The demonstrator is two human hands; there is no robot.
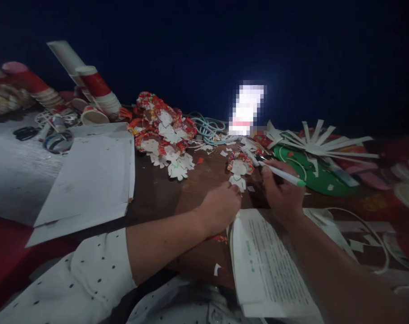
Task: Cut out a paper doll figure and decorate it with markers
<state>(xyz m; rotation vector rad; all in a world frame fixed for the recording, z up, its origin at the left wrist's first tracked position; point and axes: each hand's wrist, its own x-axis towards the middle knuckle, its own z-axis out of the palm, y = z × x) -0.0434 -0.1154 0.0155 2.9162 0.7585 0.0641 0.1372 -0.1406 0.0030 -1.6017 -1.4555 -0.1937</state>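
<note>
A small white paper figure (238, 182) with a red patterned ruffle around its head is pinched at its lower end by my left hand (222, 207). The fingers of that hand are closed and partly hide the figure's bottom. My right hand (281, 189) grips a white marker pen (283, 173) with a green end, its other end pointing toward the figure's head. A gap separates the pen from the figure. Just below my hands lies a printed booklet (271, 265) with green and black text. To the left, several similar paper figures (168, 135) with red ruffles are piled together.
White sheets (89, 171) lie at left, near stacked paper cups (98, 85) and black-handled scissors (26, 133). A pale blue cable (207, 128) and a bright blurred screen (247, 108) stand behind. White paper strips (321, 144) rest on a green disc (312, 175) at right.
</note>
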